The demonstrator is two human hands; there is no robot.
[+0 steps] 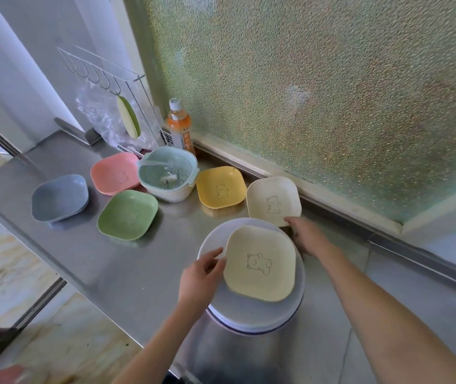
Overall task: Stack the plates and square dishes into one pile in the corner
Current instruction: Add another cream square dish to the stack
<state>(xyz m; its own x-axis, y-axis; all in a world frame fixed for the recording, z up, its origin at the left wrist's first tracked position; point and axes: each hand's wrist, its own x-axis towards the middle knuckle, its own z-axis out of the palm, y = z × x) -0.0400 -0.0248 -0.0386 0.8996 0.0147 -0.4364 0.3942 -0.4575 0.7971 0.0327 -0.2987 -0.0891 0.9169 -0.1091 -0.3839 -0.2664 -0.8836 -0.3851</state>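
A pile of round white plates sits on the steel counter, with a pale yellow square dish on top. My left hand touches that dish's left edge with fingers apart. My right hand grips the near corner of a cream square dish by the window ledge. Farther left lie a yellow square dish, a green one, a pink stack and a blue stack.
A pale green colander bowl stands between the pink and yellow dishes. Behind it are an orange drink bottle, a wire rack with a plastic bag, and the frosted window. The counter's front edge drops to the floor.
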